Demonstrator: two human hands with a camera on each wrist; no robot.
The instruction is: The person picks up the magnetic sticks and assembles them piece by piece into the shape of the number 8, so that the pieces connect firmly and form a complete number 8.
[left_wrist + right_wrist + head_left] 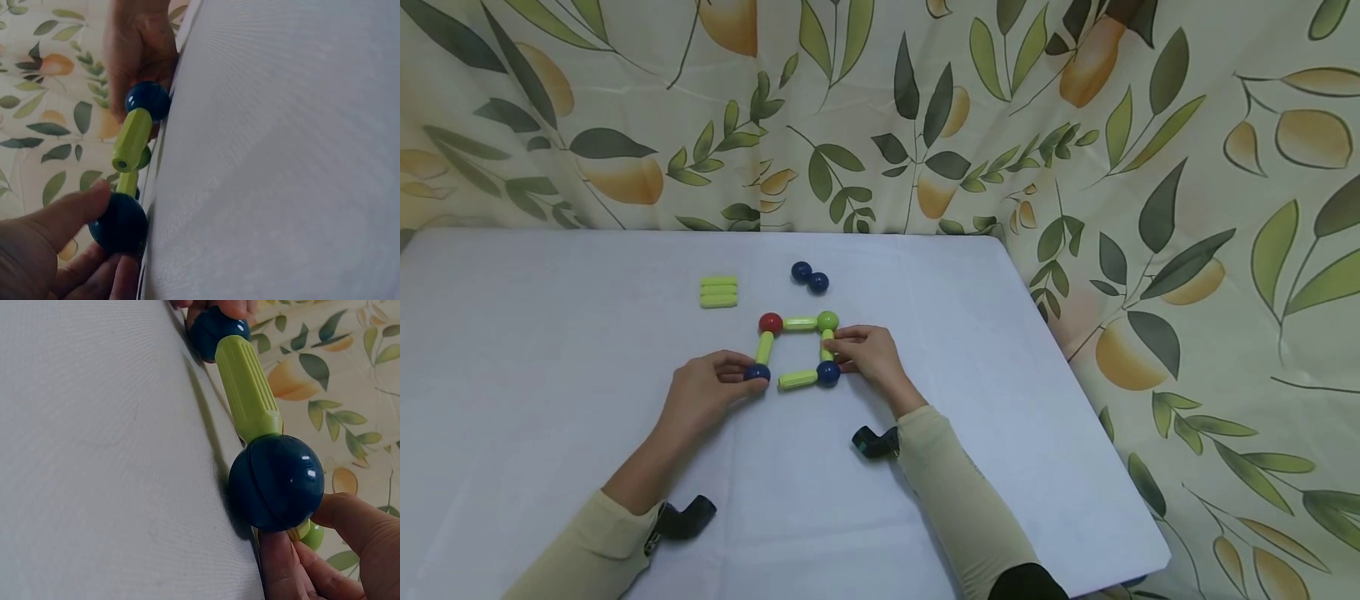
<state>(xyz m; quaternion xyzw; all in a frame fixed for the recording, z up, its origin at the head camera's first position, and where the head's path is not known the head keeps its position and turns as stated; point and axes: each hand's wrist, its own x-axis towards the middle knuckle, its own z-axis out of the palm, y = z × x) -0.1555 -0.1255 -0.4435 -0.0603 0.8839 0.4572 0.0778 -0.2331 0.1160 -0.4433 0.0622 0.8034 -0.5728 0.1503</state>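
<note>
My left hand (703, 393) pinches a dark blue ball (119, 224) between thumb and fingers, at the near left corner of a four-sided stick-and-ball shape. From that ball a yellow-green stick (764, 347) runs to a red ball (771, 324); another stick (801, 323) links red to a green ball (828, 322). My right hand (871, 358) grips the right-side stick (827, 349), just beside a second blue ball (276, 482). Out of this ball the near-side stick (797, 380) points left, its free end apart from the left blue ball.
Several yellow-green sticks (718, 292) lie side by side toward the back of the white table (587, 333). Two loose blue balls (810, 278) sit behind the shape. A leaf-and-fruit patterned curtain (880, 117) hangs along the table's back and right edges.
</note>
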